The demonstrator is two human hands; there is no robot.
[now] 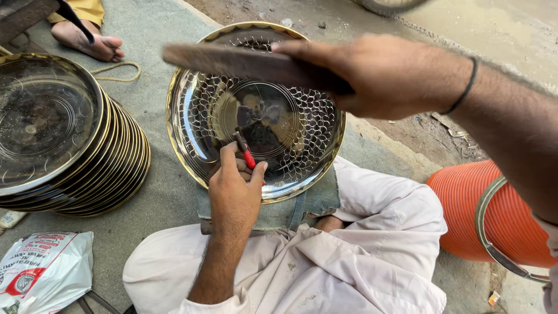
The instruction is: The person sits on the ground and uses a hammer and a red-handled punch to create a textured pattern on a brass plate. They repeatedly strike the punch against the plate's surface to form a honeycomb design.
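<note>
Blurred wooden bat [244,63] hides metal plate's [197,116] rim.

Grey mat [168,35] covers ground at frame's left w/ stacked metal plates [70,134] at left, printed plastic bag [43,270] at lower left, rope loop [119,72] at upper left.

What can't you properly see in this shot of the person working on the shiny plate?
- Head view: the wooden striker in the right hand is motion-blurred; its shape is unclear.
- The punch tip in the left hand is too small to make out.
- The plate's far rim is hidden behind striker and hand.
- The orange ribbed container is cut off by the right edge.
- The plate stack is cut off on the left.
</note>
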